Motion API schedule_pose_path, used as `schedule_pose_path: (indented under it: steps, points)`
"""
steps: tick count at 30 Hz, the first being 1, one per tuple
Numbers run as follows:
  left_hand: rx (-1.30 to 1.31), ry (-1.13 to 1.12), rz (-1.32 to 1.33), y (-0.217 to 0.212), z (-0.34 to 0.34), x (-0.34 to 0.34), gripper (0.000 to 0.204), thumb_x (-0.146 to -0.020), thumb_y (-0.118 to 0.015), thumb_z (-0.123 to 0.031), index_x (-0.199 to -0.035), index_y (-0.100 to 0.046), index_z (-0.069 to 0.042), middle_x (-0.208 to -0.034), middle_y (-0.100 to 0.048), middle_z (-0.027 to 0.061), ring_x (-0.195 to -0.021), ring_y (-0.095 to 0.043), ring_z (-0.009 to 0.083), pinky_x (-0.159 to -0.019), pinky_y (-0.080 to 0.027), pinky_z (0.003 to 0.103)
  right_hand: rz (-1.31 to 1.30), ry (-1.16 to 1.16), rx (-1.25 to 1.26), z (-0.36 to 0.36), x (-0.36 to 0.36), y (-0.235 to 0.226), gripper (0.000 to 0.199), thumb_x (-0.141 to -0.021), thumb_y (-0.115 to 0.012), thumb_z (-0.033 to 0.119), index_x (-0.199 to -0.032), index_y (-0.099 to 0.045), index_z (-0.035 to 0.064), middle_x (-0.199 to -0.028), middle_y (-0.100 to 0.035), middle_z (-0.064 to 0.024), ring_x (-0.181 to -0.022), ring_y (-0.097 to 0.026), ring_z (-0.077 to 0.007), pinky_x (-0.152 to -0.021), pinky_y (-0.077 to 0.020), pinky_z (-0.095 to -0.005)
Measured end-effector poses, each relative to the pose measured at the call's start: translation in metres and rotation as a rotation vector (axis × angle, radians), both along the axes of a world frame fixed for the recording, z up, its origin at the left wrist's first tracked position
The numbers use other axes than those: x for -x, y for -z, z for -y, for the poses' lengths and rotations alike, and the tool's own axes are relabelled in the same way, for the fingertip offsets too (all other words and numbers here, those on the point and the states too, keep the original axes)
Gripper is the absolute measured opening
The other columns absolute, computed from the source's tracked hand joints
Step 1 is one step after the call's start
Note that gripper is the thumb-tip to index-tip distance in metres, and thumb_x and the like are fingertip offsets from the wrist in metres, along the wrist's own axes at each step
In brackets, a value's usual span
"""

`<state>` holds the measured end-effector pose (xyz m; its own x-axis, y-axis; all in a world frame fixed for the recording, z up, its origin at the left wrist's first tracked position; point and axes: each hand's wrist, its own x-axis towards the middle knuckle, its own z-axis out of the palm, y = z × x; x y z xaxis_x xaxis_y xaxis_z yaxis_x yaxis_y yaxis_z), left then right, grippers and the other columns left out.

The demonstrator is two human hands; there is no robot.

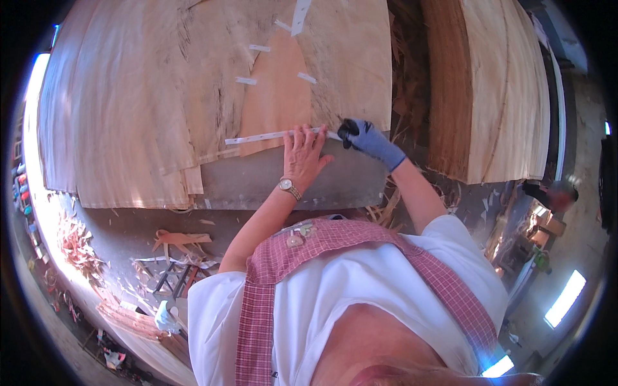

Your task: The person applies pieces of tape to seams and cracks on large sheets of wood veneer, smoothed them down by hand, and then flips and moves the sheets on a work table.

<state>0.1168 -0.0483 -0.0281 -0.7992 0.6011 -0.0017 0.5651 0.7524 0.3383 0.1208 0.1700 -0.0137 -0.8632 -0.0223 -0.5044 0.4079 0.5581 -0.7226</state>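
Note:
My left hand (302,152), bare and with a wristwatch, lies flat with fingers spread on the near edge of a thin wood veneer sheet (277,96), pressing on a long white tape strip (257,137) that runs along that edge. My right hand (367,139) wears a blue glove with black fingertips and pinches something small and dark at the strip's right end; what it grips is too small to tell. Several short white tape pieces (246,81) cross the seams of a lighter triangular veneer patch.
More veneer sheets (116,109) lie stacked at the left on a grey table (257,183). A tall veneer stack (489,90) stands at the right. Wood scraps and shavings (180,241) litter the floor at the lower left. Another person (560,193) is at the far right.

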Motion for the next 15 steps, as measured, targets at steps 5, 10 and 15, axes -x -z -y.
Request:
schedule_pose_path:
  steps: [5,10,15]
  points:
    - [-0.056,-0.103,0.162,-0.019,0.005,0.012,0.064,-0.085,-0.063,-0.037,-0.143,-0.043,-0.017,-0.130,-0.050,0.0152,-0.124,-0.044,0.0331,-0.104,-0.034,0.051,-0.027,0.085,0.036,0.010,0.005,-0.012,0.024,-0.089,-0.063,0.023,-0.101,-0.062,0.0018,-0.080,-0.067,-0.0157,-0.073,-0.067,-0.0245,-0.069,-0.0504,-0.0360]
    - [-0.255,-0.153,-0.029,-0.007,-0.003,0.051,0.055,-0.089,-0.057,-0.022,-0.141,-0.044,-0.012,-0.133,-0.052,0.0121,-0.120,-0.049,0.0266,-0.099,-0.038,0.042,-0.213,0.059,-0.158,0.027,0.077,0.050,0.040,-0.087,-0.067,0.033,-0.110,-0.058,0.0013,-0.097,-0.069,-0.0194,-0.090,-0.068,-0.0322,-0.078,-0.0514,-0.0405]
    - [-0.058,-0.058,-0.136,0.012,-0.015,0.047,0.055,-0.088,-0.059,-0.026,-0.140,-0.046,-0.015,-0.137,-0.048,0.0133,-0.119,-0.048,0.0295,-0.096,-0.039,0.045,-0.140,0.088,-0.281,0.014,0.047,0.048,0.044,-0.087,-0.066,0.034,-0.113,-0.056,-0.0001,-0.100,-0.068,-0.0202,-0.093,-0.067,-0.0350,-0.080,-0.0516,-0.0433]
